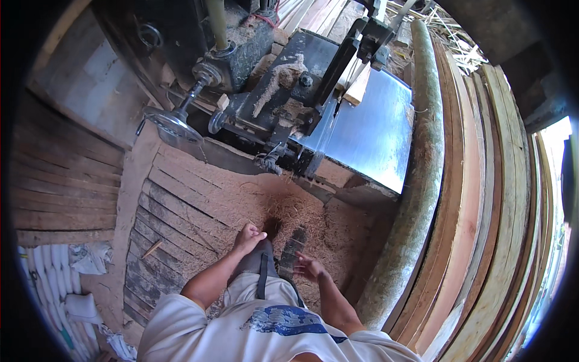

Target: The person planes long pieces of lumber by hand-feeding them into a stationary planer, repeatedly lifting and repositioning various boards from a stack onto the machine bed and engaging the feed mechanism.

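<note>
My left hand (249, 239) is curled closed in front of my thigh, above the sawdust-covered floor; whatever its fingers hold, if anything, is hidden. My right hand (309, 267) hangs beside my other leg with its fingers apart and nothing in them. Both are away from the band saw (313, 102) in front of me. On its shiny metal table (368, 133) a short wooden block (359, 89) lies beside the upright blade guide. Sawdust is heaped on the dark part of the machine, near a metal handwheel (175, 125) at its left.
A long round log (427, 120) runs along the right of the saw table, with stacked planks (506, 181) beyond it. Loose sawdust (289, 208) covers the slatted floor (163, 223). White sacks (54, 289) lie at the lower left, near a wooden slat panel (66, 199).
</note>
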`<state>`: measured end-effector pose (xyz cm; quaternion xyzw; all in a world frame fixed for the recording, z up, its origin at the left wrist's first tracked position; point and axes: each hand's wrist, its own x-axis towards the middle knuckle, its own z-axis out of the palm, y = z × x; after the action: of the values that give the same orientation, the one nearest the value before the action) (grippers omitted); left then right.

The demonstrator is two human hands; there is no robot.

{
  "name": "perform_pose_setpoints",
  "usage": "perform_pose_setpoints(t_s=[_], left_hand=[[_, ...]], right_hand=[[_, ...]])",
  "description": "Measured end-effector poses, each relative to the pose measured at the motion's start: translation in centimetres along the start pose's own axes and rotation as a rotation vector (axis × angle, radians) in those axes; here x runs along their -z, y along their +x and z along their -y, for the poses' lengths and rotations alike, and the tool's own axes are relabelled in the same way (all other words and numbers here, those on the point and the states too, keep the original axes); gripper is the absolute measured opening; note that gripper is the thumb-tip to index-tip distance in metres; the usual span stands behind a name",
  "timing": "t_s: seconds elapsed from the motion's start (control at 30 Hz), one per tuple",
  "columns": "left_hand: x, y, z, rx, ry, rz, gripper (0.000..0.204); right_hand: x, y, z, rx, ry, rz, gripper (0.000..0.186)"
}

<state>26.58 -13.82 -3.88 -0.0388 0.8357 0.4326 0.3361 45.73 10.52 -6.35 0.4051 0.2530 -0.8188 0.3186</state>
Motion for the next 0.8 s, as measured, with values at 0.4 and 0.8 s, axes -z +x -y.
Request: perform_pose_setpoints(t_s=[0.4,0.8], left_hand=[[1.1,-16.8,15.6,0.186,0.057,-0.094,0.049],[7.4,-28.5,26.8,0.222,0.005,-0.064,0.045]], right_hand=[[3.2,-4.5,4.7,1.123,-0.407,-0.820,0.050],[-10.8,-7.2,5.6,0.995,-0.816,-1.218,0.074]])
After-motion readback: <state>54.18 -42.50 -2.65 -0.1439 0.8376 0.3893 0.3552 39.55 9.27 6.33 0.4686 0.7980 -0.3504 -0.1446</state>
